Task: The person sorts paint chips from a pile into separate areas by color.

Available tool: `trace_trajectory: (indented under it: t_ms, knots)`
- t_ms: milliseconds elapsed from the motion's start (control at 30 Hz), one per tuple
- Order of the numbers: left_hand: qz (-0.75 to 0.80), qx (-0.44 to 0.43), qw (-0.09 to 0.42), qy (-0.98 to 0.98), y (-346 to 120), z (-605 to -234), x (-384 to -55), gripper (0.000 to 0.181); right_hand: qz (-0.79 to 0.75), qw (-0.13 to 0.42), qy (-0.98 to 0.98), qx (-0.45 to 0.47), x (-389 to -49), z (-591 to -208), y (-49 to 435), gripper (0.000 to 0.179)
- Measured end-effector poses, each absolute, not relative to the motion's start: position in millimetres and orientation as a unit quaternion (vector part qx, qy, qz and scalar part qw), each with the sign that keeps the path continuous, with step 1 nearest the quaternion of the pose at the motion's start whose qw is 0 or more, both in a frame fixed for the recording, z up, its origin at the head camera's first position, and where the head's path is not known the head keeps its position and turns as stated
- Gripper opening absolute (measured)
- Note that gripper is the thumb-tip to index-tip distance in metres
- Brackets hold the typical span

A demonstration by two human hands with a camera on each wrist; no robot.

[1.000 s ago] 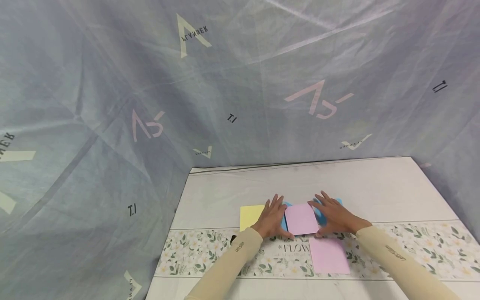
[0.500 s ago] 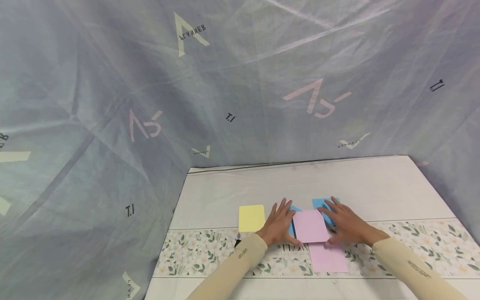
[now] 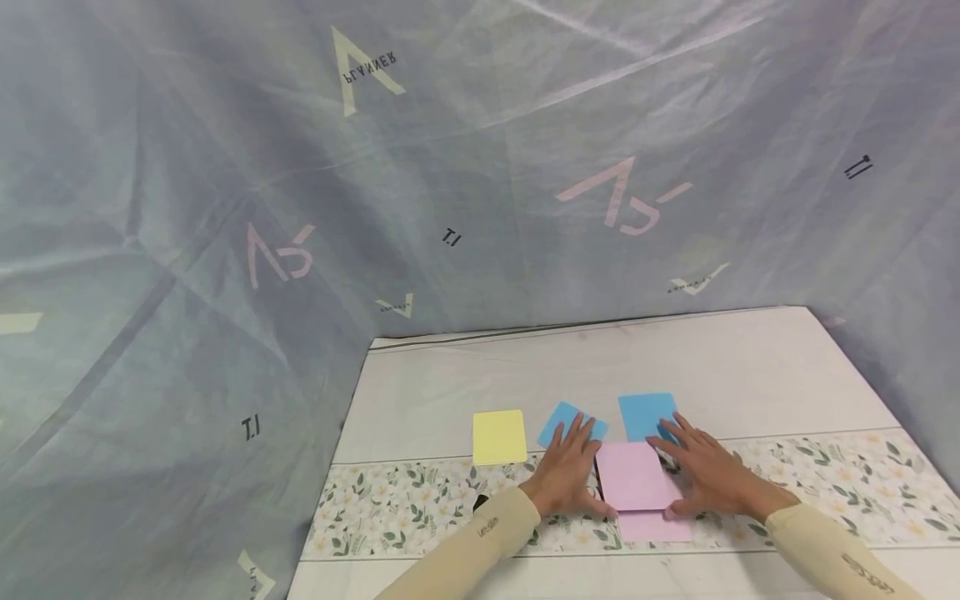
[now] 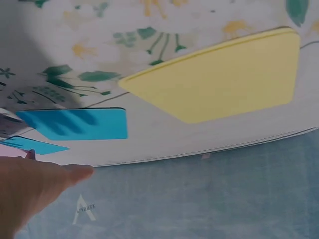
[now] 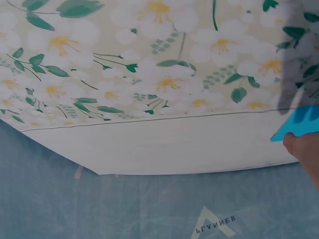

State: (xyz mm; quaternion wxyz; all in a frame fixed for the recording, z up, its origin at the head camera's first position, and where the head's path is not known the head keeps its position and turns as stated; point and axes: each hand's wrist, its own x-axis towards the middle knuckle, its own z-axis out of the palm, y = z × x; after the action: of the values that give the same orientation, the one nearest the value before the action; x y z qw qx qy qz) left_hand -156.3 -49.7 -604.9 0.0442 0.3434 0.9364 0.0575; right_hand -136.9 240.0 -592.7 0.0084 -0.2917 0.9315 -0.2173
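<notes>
My left hand (image 3: 566, 471) and right hand (image 3: 708, 475) hold a pink paper square (image 3: 630, 475) between them, thumb and fingers at its side corners. It overlaps a second pink square (image 3: 654, 528), whose near strip shows below it. Just beyond the left fingers lies a tilted blue square (image 3: 561, 423), partly covered by them. Another blue square (image 3: 643, 412) sits by the right fingertips, which hide its near corner. In the left wrist view only part of the left hand (image 4: 37, 186) shows; the right wrist view catches a bit of the right hand (image 5: 304, 149).
A yellow square (image 3: 499, 437) lies flat to the left, apart from the hands. The table (image 3: 450, 375) carries a flower-printed band across its middle. Grey-blue fabric (image 3: 480, 167) hangs behind and at both sides. A small black object (image 3: 481, 502) shows by the left sleeve.
Both hands have brought the pink square nearer and slightly right, off the blue squares and over the other pink square. Both blue squares are more uncovered now.
</notes>
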Motion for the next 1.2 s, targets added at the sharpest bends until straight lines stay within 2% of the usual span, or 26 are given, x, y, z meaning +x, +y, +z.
trace_trajectory:
  t_ms: [433,767,1200]
  knots:
    - [0.046,0.362,0.028,0.931,-39,-616,-136,0.107,-0.178,-0.085,0.920,-0.339,-114,-609,253,0.109]
    - [0.051,0.362,0.047,0.930,-34,-617,-126,0.107,-0.179,-0.063,0.932,-0.310,-103,-613,256,0.113]
    - [0.015,0.364,0.026,0.931,-29,-624,-122,0.107,-0.159,-0.095,0.928,-0.323,-102,-620,262,0.108]
